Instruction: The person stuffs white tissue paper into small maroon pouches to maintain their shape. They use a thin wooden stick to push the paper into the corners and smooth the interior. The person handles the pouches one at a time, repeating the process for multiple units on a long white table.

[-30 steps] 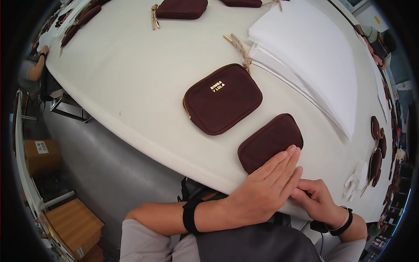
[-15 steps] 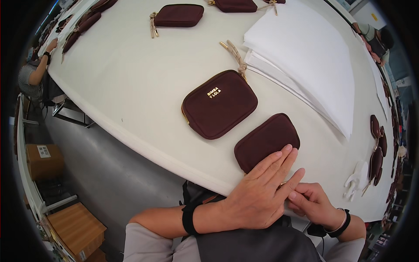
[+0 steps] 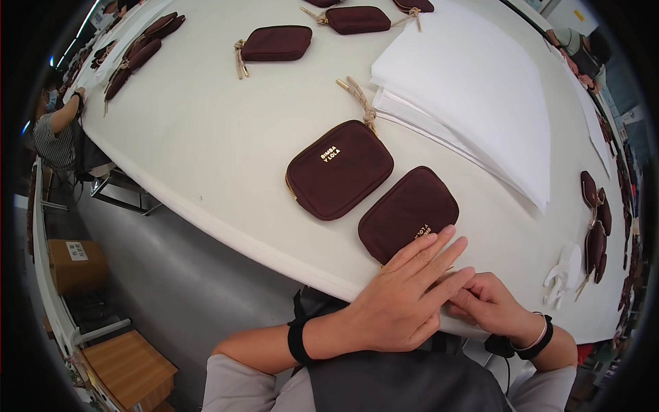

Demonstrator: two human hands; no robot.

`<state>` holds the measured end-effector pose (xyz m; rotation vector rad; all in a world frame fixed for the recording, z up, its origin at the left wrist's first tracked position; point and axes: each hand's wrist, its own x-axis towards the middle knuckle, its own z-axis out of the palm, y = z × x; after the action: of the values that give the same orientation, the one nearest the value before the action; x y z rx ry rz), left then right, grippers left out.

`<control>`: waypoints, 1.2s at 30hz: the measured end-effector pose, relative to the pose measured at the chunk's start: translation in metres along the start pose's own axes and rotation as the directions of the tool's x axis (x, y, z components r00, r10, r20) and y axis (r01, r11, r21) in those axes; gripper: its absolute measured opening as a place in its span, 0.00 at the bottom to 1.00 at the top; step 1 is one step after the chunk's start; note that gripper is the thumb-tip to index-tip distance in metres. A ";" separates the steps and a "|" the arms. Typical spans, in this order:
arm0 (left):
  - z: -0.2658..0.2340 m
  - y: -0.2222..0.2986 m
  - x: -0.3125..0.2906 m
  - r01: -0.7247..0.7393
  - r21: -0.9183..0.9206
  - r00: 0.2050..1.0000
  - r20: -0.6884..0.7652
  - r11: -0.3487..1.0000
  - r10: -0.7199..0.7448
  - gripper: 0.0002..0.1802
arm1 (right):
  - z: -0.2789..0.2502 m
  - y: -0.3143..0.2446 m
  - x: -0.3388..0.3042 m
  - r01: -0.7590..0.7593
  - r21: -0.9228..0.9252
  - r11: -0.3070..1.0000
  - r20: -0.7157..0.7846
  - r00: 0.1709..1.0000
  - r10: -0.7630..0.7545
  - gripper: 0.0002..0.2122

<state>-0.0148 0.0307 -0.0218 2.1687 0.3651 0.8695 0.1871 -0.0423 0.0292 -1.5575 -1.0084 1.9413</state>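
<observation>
A small maroon zip pouch lies on the table close to me, gold lettering showing beside my fingertips. My left hand rests on its near right edge, fingers stretched out and laid flat. Just right of it, my right hand is closed in a pinch at the pouch's near end. Whatever it grips is mostly hidden behind the left fingers; a bit of gold metal peeks out there. Beyond lies a second maroon pouch with gold lettering, a gold zipper and a knotted beige cord pull pointing away.
A stack of white sheets lies behind the pouches. More maroon pouches sit at the far side and the right edge, near a white glove. Co-workers are at the left and far right. A cardboard box stands lower left.
The whole view has shifted slightly. Gold lettering on the near pouch now shows by my left fingertips, where none showed before. Both hands keep nearly the same pose.
</observation>
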 end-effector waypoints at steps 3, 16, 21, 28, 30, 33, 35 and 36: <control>-0.001 -0.009 -0.005 -0.156 -0.104 0.987 -0.049 0.982 0.151 0.31 | -0.005 -0.002 -0.004 0.161 -0.253 0.954 -0.056 0.982 -0.180 0.11; -0.034 -0.004 0.013 0.225 0.252 0.969 -0.158 0.941 -0.189 0.56 | -0.011 -0.037 -0.040 0.197 -0.901 0.387 -0.112 0.755 -0.646 0.08; -0.043 -0.012 0.014 0.187 0.168 0.978 -0.122 0.968 -0.167 0.34 | 0.000 -0.041 -0.039 0.146 -0.978 0.148 -0.020 0.644 -0.765 0.12; -0.057 -0.023 -0.003 0.300 -0.522 0.875 -0.183 0.799 -0.448 0.37 | -0.001 -0.048 -0.038 0.043 -0.999 -0.009 0.034 0.612 -0.790 0.16; -0.056 -0.027 -0.006 0.284 -0.469 0.898 -0.175 0.837 -0.403 0.38 | 0.000 -0.050 -0.041 0.036 -0.998 -0.054 0.064 0.635 -0.770 0.17; -0.059 -0.031 -0.010 0.286 -0.421 0.914 -0.148 0.861 -0.377 0.41 | 0.002 -0.046 -0.039 0.034 -0.992 -0.118 0.113 0.627 -0.771 0.17; -0.058 -0.031 -0.008 0.281 -0.430 0.917 -0.143 0.858 -0.373 0.42 | 0.003 -0.043 -0.038 0.031 -0.988 -0.151 0.138 0.617 -0.775 0.18; -0.058 -0.032 -0.008 0.281 -0.436 0.917 -0.140 0.855 -0.373 0.42 | 0.004 -0.042 -0.037 0.033 -0.987 -0.154 0.142 0.618 -0.774 0.18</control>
<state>-0.0596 0.0797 -0.0216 1.5679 0.5908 0.8979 0.1891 -0.0439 0.0856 -1.6466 -2.4526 -0.1899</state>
